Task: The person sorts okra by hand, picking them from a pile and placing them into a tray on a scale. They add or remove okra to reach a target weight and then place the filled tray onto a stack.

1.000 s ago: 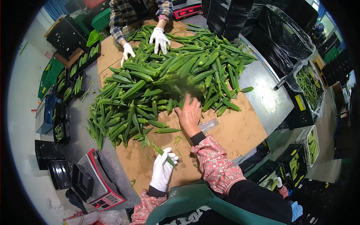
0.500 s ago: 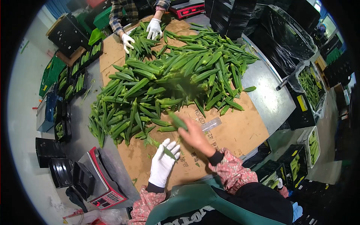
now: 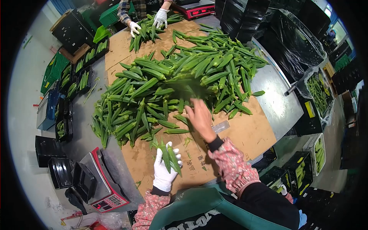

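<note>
My left hand [image 3: 164, 175], in a white glove, is closed around a few green okra pods [image 3: 166, 158] above the cardboard. Their tips point down toward me. My bare right hand [image 3: 201, 120] reaches to the near edge of a large okra heap [image 3: 153, 97], with its fingers stretched out and apart. No pod shows in it. A few single pods lie close to that hand on the cardboard sheet [image 3: 237, 142]. The middle of the heap is partly smeared by a dark blur.
Across the table, another person's white-gloved hands [image 3: 160, 19] gather okra. A red scale [image 3: 100, 180] and black trays [image 3: 61, 173] stand at left; filled trays [image 3: 85, 79] line the left edge. A second scale [image 3: 199, 12] and wrapped crates [image 3: 241, 19] stand at the back.
My right hand has moved from near my left hand toward the heap; the pod it held is gone from it. My left hand now holds more okra. The other person's hands drew pods away from the heap.
</note>
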Demonstrator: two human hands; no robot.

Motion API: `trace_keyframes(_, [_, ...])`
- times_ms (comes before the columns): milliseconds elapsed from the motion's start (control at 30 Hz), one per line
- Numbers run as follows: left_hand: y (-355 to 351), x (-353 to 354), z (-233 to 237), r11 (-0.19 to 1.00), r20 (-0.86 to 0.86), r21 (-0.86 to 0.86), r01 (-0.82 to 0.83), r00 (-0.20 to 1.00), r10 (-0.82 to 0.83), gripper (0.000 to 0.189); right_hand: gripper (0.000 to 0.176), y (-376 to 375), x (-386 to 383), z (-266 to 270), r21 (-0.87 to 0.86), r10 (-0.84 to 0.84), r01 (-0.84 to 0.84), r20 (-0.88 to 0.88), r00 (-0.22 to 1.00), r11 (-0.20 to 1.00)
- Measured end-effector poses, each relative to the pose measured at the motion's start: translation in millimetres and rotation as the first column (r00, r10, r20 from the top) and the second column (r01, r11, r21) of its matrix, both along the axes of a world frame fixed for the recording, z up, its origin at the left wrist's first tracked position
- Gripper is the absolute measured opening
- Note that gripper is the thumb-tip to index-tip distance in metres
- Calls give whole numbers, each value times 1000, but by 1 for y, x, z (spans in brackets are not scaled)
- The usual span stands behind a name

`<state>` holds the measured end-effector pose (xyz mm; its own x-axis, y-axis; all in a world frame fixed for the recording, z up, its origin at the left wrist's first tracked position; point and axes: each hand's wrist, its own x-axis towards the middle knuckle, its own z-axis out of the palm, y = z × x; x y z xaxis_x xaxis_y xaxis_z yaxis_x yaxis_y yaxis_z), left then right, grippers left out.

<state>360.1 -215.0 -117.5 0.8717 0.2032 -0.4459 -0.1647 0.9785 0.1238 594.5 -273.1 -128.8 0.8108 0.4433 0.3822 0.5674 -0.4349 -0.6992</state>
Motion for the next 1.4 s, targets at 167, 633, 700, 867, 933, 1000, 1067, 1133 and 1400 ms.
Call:
trace_keyframes(167, [-9, 1, 7, 1000, -76, 20, 11, 997, -9, 46, 43, 34, 5, 12, -294, -87, 75, -28, 996, 953])
trace_keyframes(633, [-14, -10, -11, 1000, -74, -20, 19, 997, -21, 40, 38, 48, -3, -12, -211, -268, 269, 34, 963, 940])
trace_keyframes(700, [-11, -9, -9, 1000, -60, -8, 21, 998, -21, 39, 34, 44, 6, -11, -255, -263, 257, 10, 965, 932])
trace_keyframes(867, [-7, -15, -10, 999, -29, -23, -24, 999, 23, 37, 34, 9, 8, 7, -180, -147, 116, -169, 974, 977])
trace_keyframes(933, [-7, -16, -12, 999, -48, -19, -37, 998, 36, 35, 33, -9, -2, 11, -148, -68, 47, -139, 988, 988])
trace_keyframes(1000, [-8, -17, -14, 999, -56, -12, -43, 998, 42, 34, 26, -14, -21, 8, -177, -2, -5, -36, 999, 984])
trace_keyframes(1067, [-11, -13, -11, 999, -87, -12, -39, 996, 38, 33, 24, -12, -34, -9, -229, 69, -47, 90, 994, 972])
trace_keyframes(1133, [-13, -11, -10, 999, -100, -5, -32, 994, 32, 33, 23, -6, -37, -19, -332, 115, -28, 244, 963, 943])
trace_keyframes(1400, [-6, -26, -13, 995, -114, 5, -102, 988, 102, 32, 31, 0, -33, -10, -181, 272, -271, -20, 962, 946])
